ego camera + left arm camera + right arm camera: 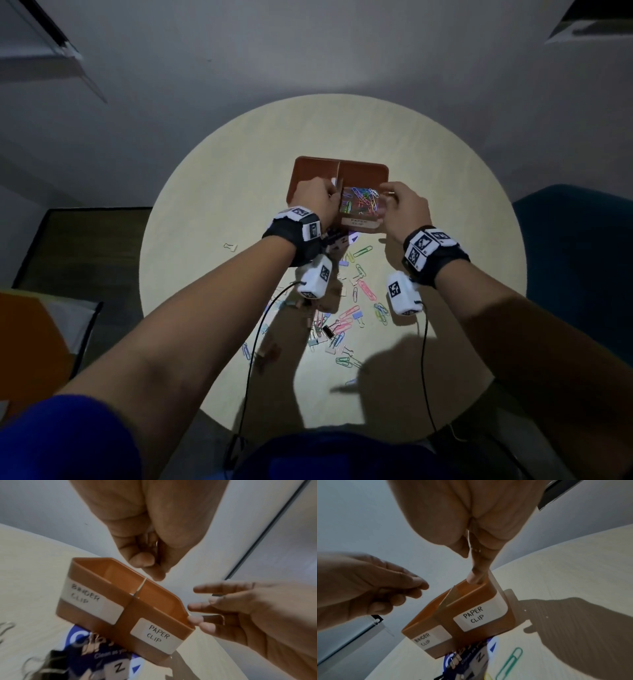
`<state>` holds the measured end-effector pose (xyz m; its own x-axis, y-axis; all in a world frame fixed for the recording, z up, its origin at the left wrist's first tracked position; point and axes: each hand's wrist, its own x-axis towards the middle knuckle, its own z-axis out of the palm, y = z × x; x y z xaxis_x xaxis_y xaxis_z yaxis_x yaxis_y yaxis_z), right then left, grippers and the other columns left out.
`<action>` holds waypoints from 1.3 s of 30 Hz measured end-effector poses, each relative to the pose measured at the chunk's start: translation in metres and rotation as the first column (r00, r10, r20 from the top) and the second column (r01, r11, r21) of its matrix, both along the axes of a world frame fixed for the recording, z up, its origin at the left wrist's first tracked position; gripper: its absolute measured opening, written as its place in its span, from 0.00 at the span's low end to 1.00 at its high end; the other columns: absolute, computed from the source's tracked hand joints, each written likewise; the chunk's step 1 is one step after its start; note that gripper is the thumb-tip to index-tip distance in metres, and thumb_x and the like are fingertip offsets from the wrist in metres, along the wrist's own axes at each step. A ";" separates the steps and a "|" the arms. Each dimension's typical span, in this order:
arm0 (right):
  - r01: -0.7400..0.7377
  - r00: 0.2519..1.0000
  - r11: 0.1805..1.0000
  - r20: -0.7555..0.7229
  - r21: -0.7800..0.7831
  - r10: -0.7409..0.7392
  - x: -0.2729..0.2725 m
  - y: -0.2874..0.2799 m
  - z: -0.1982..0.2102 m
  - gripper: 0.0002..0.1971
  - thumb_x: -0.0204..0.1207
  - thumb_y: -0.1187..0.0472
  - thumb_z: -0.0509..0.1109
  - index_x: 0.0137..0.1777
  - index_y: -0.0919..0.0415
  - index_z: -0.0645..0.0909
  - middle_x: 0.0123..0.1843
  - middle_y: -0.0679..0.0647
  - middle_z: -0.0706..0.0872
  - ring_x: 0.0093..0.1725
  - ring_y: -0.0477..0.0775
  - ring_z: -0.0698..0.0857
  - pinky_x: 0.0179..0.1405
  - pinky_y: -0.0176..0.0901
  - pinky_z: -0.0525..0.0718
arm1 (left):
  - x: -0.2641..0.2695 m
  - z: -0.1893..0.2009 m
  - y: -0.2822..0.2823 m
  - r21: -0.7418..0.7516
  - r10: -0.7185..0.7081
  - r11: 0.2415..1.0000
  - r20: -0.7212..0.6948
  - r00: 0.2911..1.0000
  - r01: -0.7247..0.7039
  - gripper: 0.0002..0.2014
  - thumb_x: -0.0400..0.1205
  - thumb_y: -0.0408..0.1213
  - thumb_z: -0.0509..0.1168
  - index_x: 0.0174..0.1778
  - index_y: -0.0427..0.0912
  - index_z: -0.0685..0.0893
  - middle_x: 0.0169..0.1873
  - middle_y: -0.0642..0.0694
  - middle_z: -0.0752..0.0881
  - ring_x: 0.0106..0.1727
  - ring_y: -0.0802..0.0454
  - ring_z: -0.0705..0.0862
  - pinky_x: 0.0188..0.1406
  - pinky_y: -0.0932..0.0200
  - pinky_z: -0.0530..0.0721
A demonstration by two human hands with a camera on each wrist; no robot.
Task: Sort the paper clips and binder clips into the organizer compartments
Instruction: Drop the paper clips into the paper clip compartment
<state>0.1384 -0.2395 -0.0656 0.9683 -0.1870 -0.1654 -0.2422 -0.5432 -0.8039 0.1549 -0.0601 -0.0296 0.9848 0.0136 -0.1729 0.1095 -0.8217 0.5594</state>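
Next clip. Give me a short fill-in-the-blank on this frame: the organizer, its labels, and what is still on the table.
1. The organizer has ____ compartments.
2. The coloured paper clips already sorted lie in the compartment labelled ____ CLIP.
3. The left hand is above the compartment labelled ____ CLIP.
4. The unsorted clips lie on a ____ table.

Missing words: two; PAPER; BINDER; round
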 end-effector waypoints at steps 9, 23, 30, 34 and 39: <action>-0.108 0.994 0.989 -0.019 -0.105 0.107 -0.060 0.007 -0.051 0.11 0.78 0.63 0.60 0.49 0.53 0.86 0.45 0.53 0.89 0.43 0.57 0.88 0.46 0.55 0.90 | -0.073 -0.063 0.095 0.018 0.186 0.982 -0.167 0.968 -0.186 0.09 0.82 0.37 0.64 0.46 0.41 0.89 0.43 0.42 0.90 0.42 0.45 0.83 0.43 0.61 0.76; -0.483 0.870 0.657 -0.230 -0.578 0.437 -0.064 0.012 -0.087 0.16 0.80 0.70 0.63 0.64 0.62 0.85 0.56 0.62 0.84 0.57 0.64 0.81 0.56 0.51 0.82 | -0.114 -0.083 0.150 0.149 0.205 0.973 -0.217 0.954 -0.175 0.08 0.76 0.37 0.63 0.42 0.47 0.89 0.41 0.49 0.89 0.40 0.51 0.87 0.38 0.61 0.85; -0.405 0.909 0.776 -0.305 -0.484 0.284 -0.073 0.016 -0.083 0.09 0.80 0.65 0.63 0.52 0.65 0.85 0.51 0.64 0.84 0.52 0.65 0.83 0.48 0.46 0.78 | -0.103 -0.105 0.128 0.233 -0.038 0.968 -0.221 0.974 0.091 0.10 0.80 0.41 0.69 0.56 0.45 0.86 0.51 0.42 0.81 0.54 0.41 0.82 0.54 0.49 0.84; -0.349 0.922 0.846 -0.308 -0.403 0.234 -0.079 0.012 -0.080 0.04 0.77 0.63 0.68 0.43 0.61 0.84 0.47 0.61 0.85 0.49 0.63 0.84 0.44 0.42 0.75 | -0.107 -0.108 0.124 0.216 -0.063 0.970 -0.213 0.975 0.110 0.08 0.83 0.37 0.66 0.54 0.39 0.85 0.52 0.41 0.80 0.54 0.41 0.81 0.52 0.50 0.81; -0.169 0.966 0.956 -0.231 -0.238 0.114 -0.088 0.004 -0.075 0.09 0.71 0.67 0.63 0.35 0.55 0.82 0.35 0.53 0.87 0.37 0.60 0.86 0.35 0.43 0.84 | -0.113 -0.100 0.127 0.040 0.067 0.997 -0.190 0.979 -0.061 0.03 0.82 0.38 0.67 0.49 0.43 0.84 0.43 0.48 0.85 0.45 0.48 0.82 0.44 0.60 0.75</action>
